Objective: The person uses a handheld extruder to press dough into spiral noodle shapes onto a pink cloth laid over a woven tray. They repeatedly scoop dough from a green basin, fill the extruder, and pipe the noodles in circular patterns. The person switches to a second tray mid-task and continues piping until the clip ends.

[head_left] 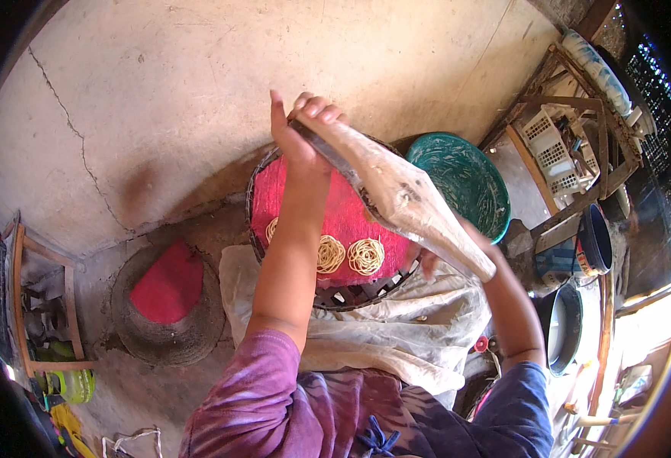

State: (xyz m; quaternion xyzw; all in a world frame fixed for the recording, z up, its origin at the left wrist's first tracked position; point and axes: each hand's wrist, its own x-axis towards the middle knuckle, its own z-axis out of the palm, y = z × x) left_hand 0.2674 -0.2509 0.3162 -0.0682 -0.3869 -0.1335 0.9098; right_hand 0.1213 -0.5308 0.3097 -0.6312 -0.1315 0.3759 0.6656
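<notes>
A long pale wooden hand press (404, 195), broad in the middle and narrowing to a handle at each end, slants across in front of me. Around its upper-left handle my left hand (309, 133) has its fingers curled, the thumb sticking up. Toward the lower-right handle, my right hand (469, 233) is closed on the press, mostly hidden beneath it, with a few blurred fingertips showing below. Under the press lies a red cloth (293, 195) over a round woven basket (334, 299). Coiled nests of pale noodle strands, including one nest (366, 256), sit in a row on the cloth.
A green basin (458, 179) smeared with white stands behind on the right. Whitish sheeting (396, 324) is bunched before the basket. A red cloth piece (169, 282) lies on a round dark stand at left. Dark buckets (564, 328) and a wooden rack (534, 172) are at right.
</notes>
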